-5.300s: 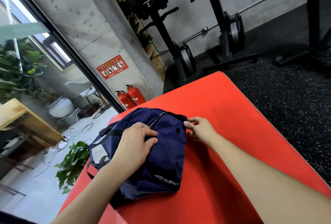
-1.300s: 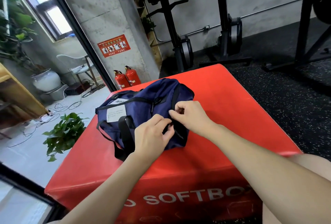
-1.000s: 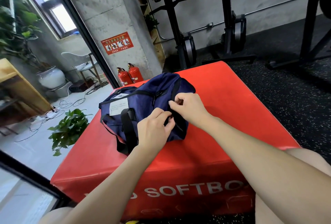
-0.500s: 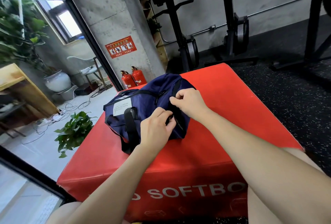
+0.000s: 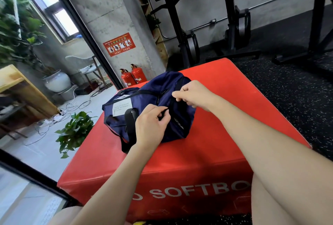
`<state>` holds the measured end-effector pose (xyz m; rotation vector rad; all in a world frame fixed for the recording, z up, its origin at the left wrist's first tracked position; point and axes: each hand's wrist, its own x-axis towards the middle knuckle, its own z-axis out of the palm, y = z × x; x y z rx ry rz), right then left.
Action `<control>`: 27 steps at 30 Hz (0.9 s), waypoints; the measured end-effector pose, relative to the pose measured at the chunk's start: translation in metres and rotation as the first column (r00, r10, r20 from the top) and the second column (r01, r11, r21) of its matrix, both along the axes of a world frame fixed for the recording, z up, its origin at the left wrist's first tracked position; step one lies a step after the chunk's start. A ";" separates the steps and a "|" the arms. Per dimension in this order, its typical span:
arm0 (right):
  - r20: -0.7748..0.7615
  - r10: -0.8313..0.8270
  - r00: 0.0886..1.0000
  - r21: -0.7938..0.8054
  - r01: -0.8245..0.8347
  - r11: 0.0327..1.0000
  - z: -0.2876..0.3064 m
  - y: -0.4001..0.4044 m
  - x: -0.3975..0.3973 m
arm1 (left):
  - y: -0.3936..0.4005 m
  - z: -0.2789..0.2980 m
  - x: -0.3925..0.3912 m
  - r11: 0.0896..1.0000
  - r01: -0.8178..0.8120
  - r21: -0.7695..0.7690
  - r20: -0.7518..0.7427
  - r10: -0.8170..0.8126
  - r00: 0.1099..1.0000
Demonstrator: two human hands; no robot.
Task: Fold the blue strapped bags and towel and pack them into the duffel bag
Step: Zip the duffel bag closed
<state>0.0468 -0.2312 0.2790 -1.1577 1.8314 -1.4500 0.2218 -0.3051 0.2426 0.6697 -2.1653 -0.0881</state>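
Near the box's [image 5: 225, 131] far left corner sits the duffel [image 5: 158, 106], the left hand [image 5: 151, 125] pinching its fabric to steady it while the right hand [image 5: 192, 95] pinches along the zipper line, probably closing it.

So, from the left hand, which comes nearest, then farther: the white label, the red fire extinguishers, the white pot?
From the left hand:
1. White label, on the bag just left of it.
2. Red fire extinguishers, on the floor behind the bag.
3. White pot, far left outside.
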 end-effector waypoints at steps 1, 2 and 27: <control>-0.009 0.042 0.999 0.038 -0.042 0.998 -0.002 0.002 0.000 | 0.002 0.001 -0.001 1.000 0.007 -0.006 0.010 -0.007 1.000; -0.027 0.066 0.997 0.067 -0.064 0.996 -0.003 0.003 0.001 | 0.005 0.001 -0.001 1.000 0.009 -0.009 0.018 -0.009 1.000; -0.130 0.018 0.991 0.101 -0.005 0.995 -0.009 0.008 0.007 | 0.005 -0.009 0.006 0.992 0.126 0.020 0.176 -0.127 0.976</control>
